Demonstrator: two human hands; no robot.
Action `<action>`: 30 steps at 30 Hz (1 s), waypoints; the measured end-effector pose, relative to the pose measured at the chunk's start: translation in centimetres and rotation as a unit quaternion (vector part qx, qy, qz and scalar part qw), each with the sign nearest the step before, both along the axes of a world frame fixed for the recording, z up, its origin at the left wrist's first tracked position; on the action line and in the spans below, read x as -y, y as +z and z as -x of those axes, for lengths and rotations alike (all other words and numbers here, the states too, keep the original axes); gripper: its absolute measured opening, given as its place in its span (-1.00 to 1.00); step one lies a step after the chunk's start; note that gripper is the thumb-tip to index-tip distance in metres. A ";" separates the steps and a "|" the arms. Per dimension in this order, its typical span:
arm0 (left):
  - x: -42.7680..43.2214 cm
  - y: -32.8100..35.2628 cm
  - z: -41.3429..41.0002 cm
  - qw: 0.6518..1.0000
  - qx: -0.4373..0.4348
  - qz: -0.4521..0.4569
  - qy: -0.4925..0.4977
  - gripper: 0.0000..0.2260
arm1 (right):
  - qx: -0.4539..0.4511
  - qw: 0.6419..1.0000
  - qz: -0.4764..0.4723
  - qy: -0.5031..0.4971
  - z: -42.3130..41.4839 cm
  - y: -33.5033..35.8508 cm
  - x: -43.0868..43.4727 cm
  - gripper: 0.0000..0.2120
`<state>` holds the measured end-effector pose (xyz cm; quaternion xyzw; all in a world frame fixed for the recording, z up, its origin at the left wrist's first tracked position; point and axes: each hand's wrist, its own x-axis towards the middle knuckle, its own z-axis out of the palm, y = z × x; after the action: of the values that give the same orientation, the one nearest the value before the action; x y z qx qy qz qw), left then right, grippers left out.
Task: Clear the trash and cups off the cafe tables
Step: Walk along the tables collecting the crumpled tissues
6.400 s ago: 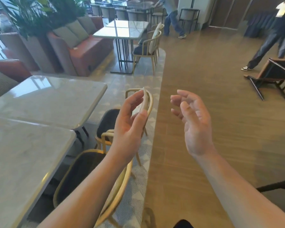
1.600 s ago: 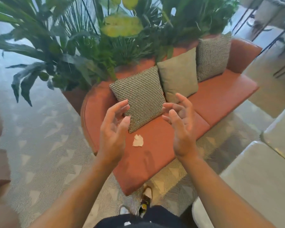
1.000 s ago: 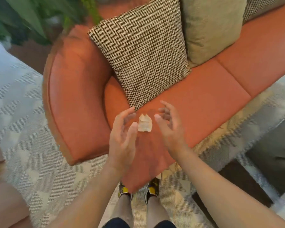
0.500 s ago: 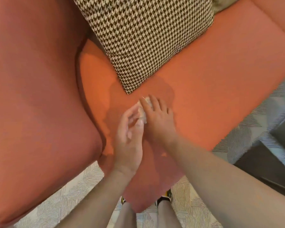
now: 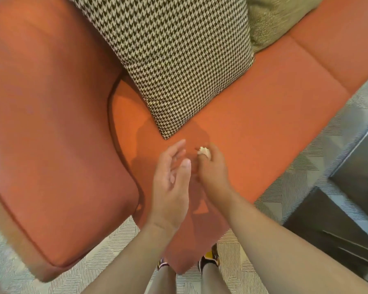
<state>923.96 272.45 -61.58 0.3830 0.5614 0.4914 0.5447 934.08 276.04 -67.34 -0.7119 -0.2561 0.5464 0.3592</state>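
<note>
A small crumpled white paper scrap point(image 5: 204, 151) shows at the fingertips of my right hand point(image 5: 212, 166), which curls round it just above the orange sofa seat point(image 5: 253, 128). Most of the scrap is hidden inside the fingers. My left hand point(image 5: 172, 183) hovers right beside it on the left, palm turned inward, fingers straight and relaxed, holding nothing. Both hands are a little in front of the lower corner of the houndstooth cushion point(image 5: 179, 60).
The sofa's rounded orange end point(image 5: 51, 134) fills the left. An olive cushion point(image 5: 278, 15) leans at the top right. Patterned carpet point(image 5: 306, 177) lies in front of the sofa, and a dark table base point(image 5: 348, 219) stands at the right. My feet show below.
I walked to the sofa and bent over the scrap lying on the seat. My right hand came down over it and closed round it. My left hand has drawn slightly apart.
</note>
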 end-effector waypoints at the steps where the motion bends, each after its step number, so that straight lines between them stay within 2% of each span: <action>1: -0.2 1.3 -0.2 1.000 0.000 -0.008 -0.008 -0.61 | -0.043 0.998 0.000 -0.035 -0.2 2.0 -0.1 -0.79; 3: -0.4 4.5 -0.7 0.999 -0.002 -0.024 -0.031 -0.60 | -0.077 0.994 -0.008 -0.073 -1.0 6.5 -0.2 -0.72; 9: 0.0 15.0 -2.3 0.991 -0.013 -0.060 -0.116 -0.59 | -0.120 0.981 -0.078 -0.133 -4.9 20.3 1.7 -0.76; 11: -0.1 19.1 -3.2 0.989 0.001 -0.067 -0.135 -0.58 | -0.114 0.973 -0.114 -0.165 -6.1 25.0 2.6 -0.75; 14: -0.2 24.7 -4.5 0.982 0.008 -0.086 -0.170 -0.56 | -0.077 0.963 -0.160 -0.203 -7.9 31.1 4.2 -0.89; 16: 0.0 28.3 -5.5 0.973 0.001 -0.112 -0.204 -0.54 | -0.051 0.956 -0.182 -0.227 -9.1 34.9 6.0 -0.88; 23: 2.3 37.6 -8.8 0.939 0.030 -0.186 -0.288 -0.60 | -0.033 0.911 -0.257 -0.320 -12.5 44.9 12.6 -0.83; 26: 4.0 40.1 -10.3 0.926 0.044 -0.202 -0.316 -0.58 | -0.018 0.889 -0.287 -0.356 -13.6 47.5 15.5 -0.78; 30: 6.1 42.2 -11.8 0.904 0.056 -0.218 -0.362 -0.57 | -0.017 0.869 -0.304 -0.389 -14.3 49.4 18.9 -0.80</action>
<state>935.78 266.35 -19.37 0.6413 0.2311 0.3909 0.6186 948.42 257.14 -17.92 -0.6002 -0.1054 0.2694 0.7457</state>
